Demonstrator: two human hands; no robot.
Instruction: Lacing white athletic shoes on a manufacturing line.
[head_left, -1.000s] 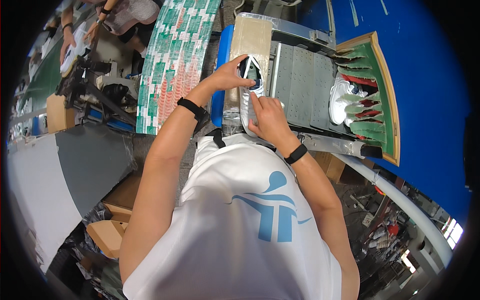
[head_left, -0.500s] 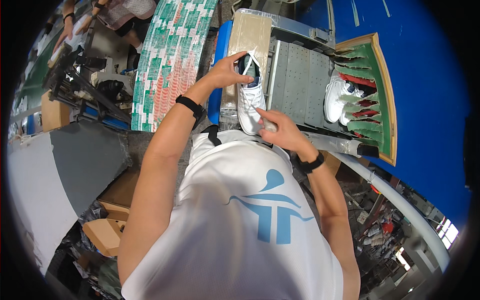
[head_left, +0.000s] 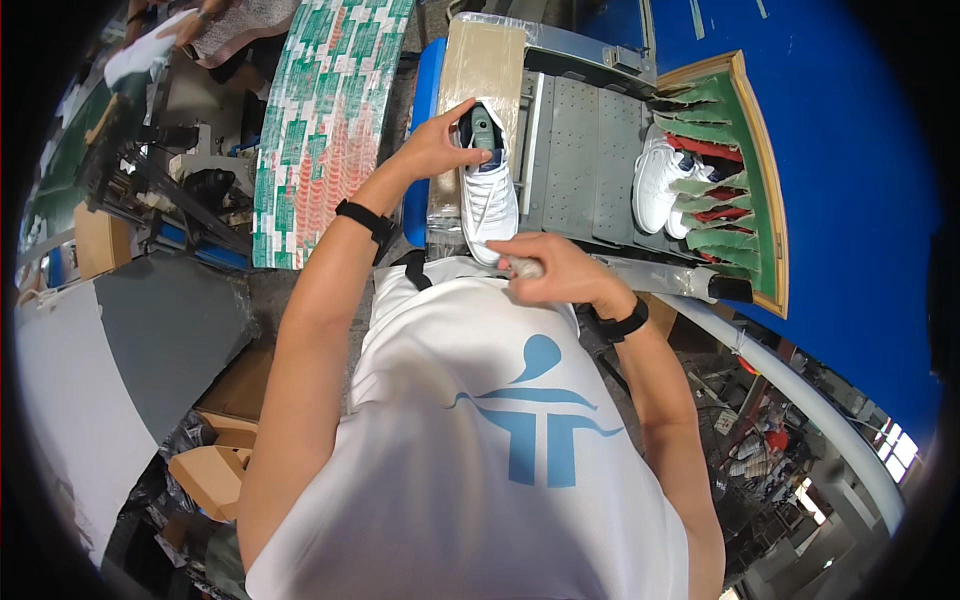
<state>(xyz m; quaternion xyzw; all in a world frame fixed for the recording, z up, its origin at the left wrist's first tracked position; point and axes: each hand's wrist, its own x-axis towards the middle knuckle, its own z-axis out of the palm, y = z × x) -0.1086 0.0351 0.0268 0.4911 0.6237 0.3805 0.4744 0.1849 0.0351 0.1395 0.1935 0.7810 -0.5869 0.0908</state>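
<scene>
A white lace-up sneaker [head_left: 490, 205] with a dark blue lining lies toe toward me on a tan, tape-covered ledge. A grey-green insert, perhaps a shoe last, shows in its opening. My left hand [head_left: 432, 148] grips the collar, thumb at the tongue and fingers round the far left edge. Close to the toe is my right hand [head_left: 562, 268], its fingers closed round a small tool's pale handle [head_left: 525, 267]. The tool's working end cannot be made out now.
Right of the ledge runs a grey metal plate conveyor [head_left: 575, 150]. White sneakers [head_left: 655, 185] sit under ragged green strips [head_left: 715, 130] at a wood-framed opening in a blue machine [head_left: 840, 180]. A green-white-red patterned panel [head_left: 330, 130] stands left. A co-worker's hands [head_left: 190, 28] hold white material.
My right hand and the tool have drawn back from the laces toward the toe. The loop of lace raised over the shoe's opening is down. The co-worker's white material has moved.
</scene>
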